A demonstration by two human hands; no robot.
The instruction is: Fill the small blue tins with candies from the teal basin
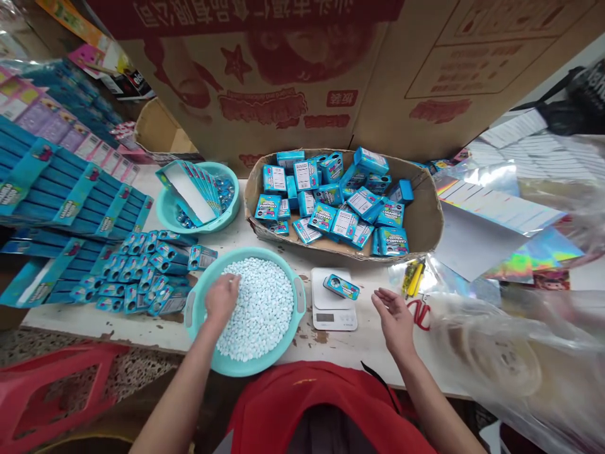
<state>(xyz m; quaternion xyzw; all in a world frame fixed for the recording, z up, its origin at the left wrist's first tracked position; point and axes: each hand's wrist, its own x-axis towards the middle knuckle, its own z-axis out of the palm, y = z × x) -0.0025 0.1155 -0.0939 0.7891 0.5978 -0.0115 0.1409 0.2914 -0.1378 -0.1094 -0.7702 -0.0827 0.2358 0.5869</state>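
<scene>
My left hand (pixel 222 297) reaches into a teal basin (pixel 295 315) full of small white candies (pixel 259 309); its fingers are curled down into the pile, and what they hold is hidden. My right hand (pixel 392 315) hovers palm up and empty, fingers apart, just right of a small white scale (pixel 331 312). A blue tin (pixel 341 287) lies on the scale's platform. Behind the scale, a shallow cardboard tray (pixel 425 221) holds several filled blue boxes (pixel 331 195).
Rows of small blue tins (pixel 142 271) and stacks of flat blue packaging (pixel 61 195) cover the left. A second teal bowl (pixel 231 214) holds cards. Large cardboard cartons (pixel 331 69) stand behind. Holographic bags (pixel 520 252), clear plastic, a yellow cutter (pixel 414 277) and red scissors (pixel 420 312) lie right.
</scene>
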